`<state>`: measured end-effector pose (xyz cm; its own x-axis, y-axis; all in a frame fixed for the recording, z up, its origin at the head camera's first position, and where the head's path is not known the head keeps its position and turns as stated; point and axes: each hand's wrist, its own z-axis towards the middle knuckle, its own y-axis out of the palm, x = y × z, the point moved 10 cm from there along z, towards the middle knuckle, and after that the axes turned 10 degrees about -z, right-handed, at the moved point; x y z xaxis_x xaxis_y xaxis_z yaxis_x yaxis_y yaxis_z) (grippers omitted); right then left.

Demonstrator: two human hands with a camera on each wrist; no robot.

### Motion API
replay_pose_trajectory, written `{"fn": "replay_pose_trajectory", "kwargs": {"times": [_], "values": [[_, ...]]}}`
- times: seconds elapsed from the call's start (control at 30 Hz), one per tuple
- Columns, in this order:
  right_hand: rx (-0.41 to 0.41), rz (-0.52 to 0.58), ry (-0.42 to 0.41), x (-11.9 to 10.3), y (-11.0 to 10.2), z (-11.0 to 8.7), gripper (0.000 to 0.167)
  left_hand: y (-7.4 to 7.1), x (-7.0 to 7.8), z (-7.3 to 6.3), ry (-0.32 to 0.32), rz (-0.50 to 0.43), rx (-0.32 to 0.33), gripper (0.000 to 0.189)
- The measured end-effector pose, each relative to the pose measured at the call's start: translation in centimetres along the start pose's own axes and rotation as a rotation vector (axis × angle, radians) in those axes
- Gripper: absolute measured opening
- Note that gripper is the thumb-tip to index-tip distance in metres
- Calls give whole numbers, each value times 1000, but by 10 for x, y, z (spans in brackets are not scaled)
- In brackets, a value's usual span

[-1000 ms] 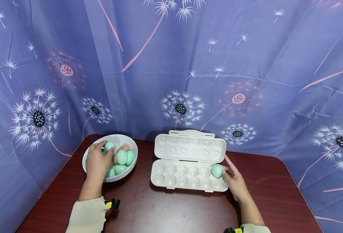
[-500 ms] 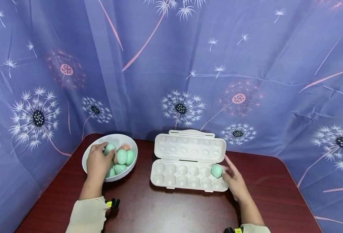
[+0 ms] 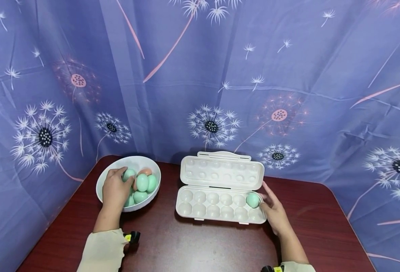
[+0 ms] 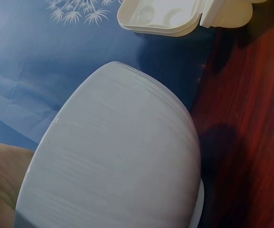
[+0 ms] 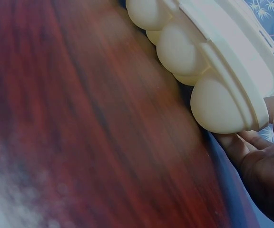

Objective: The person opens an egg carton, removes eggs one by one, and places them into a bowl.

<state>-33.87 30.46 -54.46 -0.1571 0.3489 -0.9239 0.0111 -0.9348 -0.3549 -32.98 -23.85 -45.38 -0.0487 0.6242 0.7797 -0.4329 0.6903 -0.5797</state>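
At the left stands a white bowl (image 3: 101, 185) of green and brown eggs. My left hand (image 3: 115, 190) reaches over its near left rim, thumb and fingers pinching a light green egg (image 3: 129, 174) among the others. The left wrist view shows mostly the bowl's outer wall (image 4: 113, 147), with part of the hand at the lower left edge. A cream egg carton (image 3: 200, 219) lies with its lid up, one green egg (image 3: 252, 200) in the far right cup. My right hand (image 3: 275, 216) grips the carton's right end, fingers under the rim in the right wrist view.
The carton's lid (image 3: 222, 173) leans back near a blue dandelion-print curtain (image 3: 200, 75). Both stand on a dark red wooden table (image 3: 203, 245). The bowl is near the table's back left corner.
My left hand and the green egg it pinches have shifted very slightly right and down within the bowl. My right hand and the carton stay in place.
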Motion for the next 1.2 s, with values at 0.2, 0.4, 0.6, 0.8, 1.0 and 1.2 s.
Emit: {"fn": "replay_pose_trajectory", "kwargs": {"times": [0.2, 0.4, 0.6, 0.8, 1.0, 1.2], "values": [[2, 8, -7, -1, 0, 0, 71, 2, -3, 0, -11, 2, -15, 49], [11, 25, -6, -2, 0, 0, 72, 5, -8, 0, -27, 22, -36, 50], [17, 26, -2, -1, 0, 0, 72, 5, -6, 1, -9, 31, -36, 51], [13, 11, -1, 0, 0, -1, 73, 7, -5, -1, -3, 43, -61, 51], [11, 11, -4, 0, 0, -1, 72, 7, -4, 0, 2, 46, -54, 50], [8, 10, 6, -1, 0, 0, 73, 8, -5, 1, 0, 52, -53, 50]]}}
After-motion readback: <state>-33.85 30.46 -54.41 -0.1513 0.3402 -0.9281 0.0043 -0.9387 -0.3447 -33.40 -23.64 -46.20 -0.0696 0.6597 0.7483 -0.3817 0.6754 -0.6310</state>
